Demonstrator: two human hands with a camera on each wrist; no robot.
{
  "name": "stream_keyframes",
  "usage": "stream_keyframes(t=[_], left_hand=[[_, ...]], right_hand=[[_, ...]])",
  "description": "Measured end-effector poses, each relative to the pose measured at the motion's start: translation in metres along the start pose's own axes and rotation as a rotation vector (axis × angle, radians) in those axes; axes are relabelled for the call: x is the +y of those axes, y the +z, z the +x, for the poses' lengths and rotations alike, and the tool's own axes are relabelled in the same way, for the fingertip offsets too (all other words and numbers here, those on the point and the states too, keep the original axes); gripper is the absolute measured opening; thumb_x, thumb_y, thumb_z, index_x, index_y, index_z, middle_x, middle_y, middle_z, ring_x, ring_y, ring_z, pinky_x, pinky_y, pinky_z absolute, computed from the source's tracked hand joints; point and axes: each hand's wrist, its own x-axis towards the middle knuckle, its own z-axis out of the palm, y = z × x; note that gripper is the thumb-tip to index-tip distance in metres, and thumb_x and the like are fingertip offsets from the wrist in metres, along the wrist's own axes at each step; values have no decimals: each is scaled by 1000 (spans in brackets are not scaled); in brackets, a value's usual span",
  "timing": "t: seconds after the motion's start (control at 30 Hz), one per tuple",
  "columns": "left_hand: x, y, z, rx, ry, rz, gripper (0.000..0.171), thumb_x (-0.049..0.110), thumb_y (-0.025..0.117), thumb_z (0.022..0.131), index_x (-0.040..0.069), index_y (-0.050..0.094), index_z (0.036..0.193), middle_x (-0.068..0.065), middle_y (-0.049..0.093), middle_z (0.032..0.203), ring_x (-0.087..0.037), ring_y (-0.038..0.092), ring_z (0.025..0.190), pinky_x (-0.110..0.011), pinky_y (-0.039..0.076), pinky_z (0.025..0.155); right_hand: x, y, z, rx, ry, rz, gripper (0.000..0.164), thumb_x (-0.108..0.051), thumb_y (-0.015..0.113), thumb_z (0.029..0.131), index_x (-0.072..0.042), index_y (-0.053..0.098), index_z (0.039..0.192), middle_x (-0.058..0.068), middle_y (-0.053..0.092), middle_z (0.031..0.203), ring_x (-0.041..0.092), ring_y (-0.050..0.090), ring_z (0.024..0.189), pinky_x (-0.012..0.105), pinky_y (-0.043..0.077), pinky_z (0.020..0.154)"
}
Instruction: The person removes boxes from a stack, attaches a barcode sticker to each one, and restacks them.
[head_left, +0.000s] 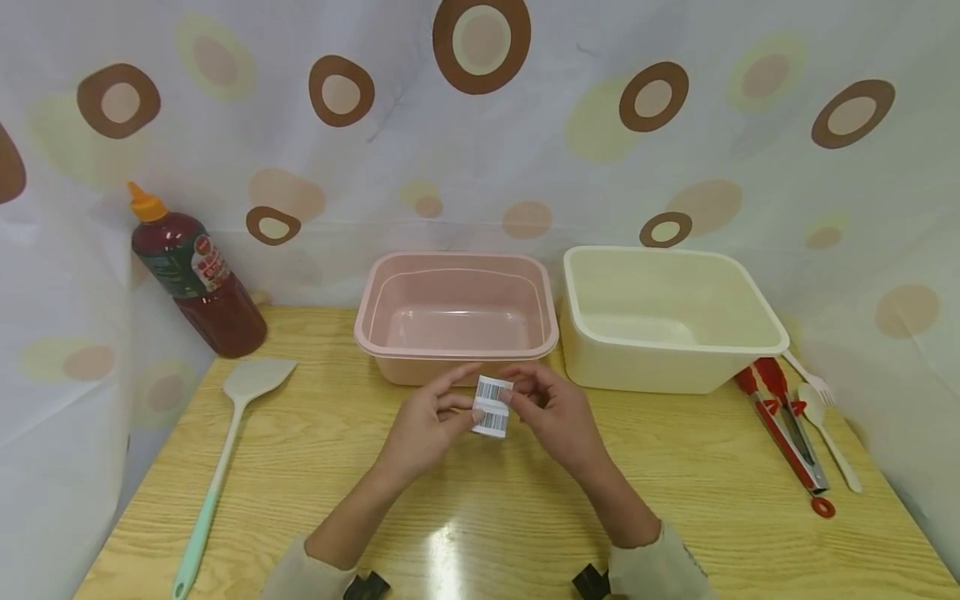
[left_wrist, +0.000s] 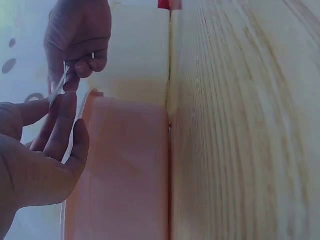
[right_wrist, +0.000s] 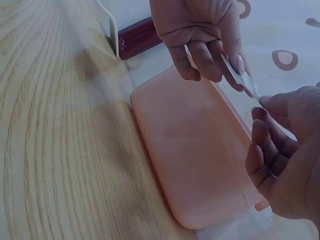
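A small white piece with two printed barcodes (head_left: 491, 407), like a sheet of labels, is held between both hands in front of the pink tub (head_left: 465, 368). My left hand (head_left: 425, 429) pinches its lower left side between thumb and fingers. At its upper right edge, the thumb and fingers of my right hand (head_left: 561, 421) pinch it too. Seen nearly edge-on in the left wrist view, the white piece (left_wrist: 60, 86) spans the two hands. In the right wrist view the thin piece (right_wrist: 243, 80) looks slightly bent. Some fingertips are hidden behind it.
A cream tub (head_left: 645, 367) stands right of the pink one. On the left are a sauce bottle (head_left: 198, 279) and a spatula (head_left: 225, 450) with a mint handle. Red tongs (head_left: 783, 425), a spoon (head_left: 828, 433) and a fork (head_left: 810, 375) lie at the right.
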Motion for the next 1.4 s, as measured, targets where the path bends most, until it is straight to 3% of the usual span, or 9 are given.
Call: stream_keyframes(t=[0.07,0.17,0.33,0.63,0.97,1.1,1.23,1.27,1.4], left_hand=[[-1,1,0,20,-15,-8,57,5,69,94,21,53,146,-13,77,104,-14,72,78,-19,48,60],[-1,4,0,46,-16,-29,50,5,70,93,16,59,141,-13,78,104,-14,73,79,-17,49,59],[0,8,0,89,29,-34,40,1,72,91,7,67,130,-17,77,107,-24,76,99,-26,60,81],[0,11,-1,124,58,1,44,1,72,91,8,65,134,-15,77,107,-25,76,100,-25,60,80],[-1,15,-2,119,78,66,26,3,73,91,10,75,115,-12,79,102,-24,76,96,-24,60,80],[-2,15,-2,110,82,81,38,2,74,90,14,71,125,-12,79,103,-23,76,96,-21,59,75],[-2,15,-3,113,84,98,58,2,74,90,21,59,143,-12,79,103,-21,77,93,-18,57,69],[-2,15,-3,117,80,104,61,3,74,90,21,56,146,-11,79,103,-21,77,94,-19,58,72],[-2,14,-3,129,42,129,59,5,75,90,16,56,145,-10,79,102,-19,76,84,-16,51,61]], right_hand=[[0,0,-1,31,-20,-26,15,-11,75,92,-14,70,106,8,70,88,8,52,62,20,43,53],[0,1,-1,59,-49,-66,12,-9,77,89,-13,68,96,6,68,87,9,49,60,19,39,51],[0,1,0,59,-39,-86,10,-11,77,90,-15,69,94,4,67,86,11,53,62,19,42,52],[1,2,1,71,-17,-77,12,-14,78,89,-14,74,101,5,67,85,13,55,64,19,43,52],[4,-1,3,-50,199,164,15,-17,72,95,-5,72,103,6,66,89,23,58,74,28,53,65],[6,-1,4,-49,213,175,14,-15,71,94,-3,72,101,2,64,85,27,57,74,28,52,64],[6,0,4,-32,213,160,12,-13,72,94,-3,72,99,2,64,83,20,55,71,27,51,62],[5,0,4,-31,212,155,11,-13,71,94,-3,71,98,3,64,83,19,55,70,26,51,62],[4,-1,3,-36,203,137,11,-13,70,95,-3,70,97,5,64,84,15,54,68,25,51,61]])
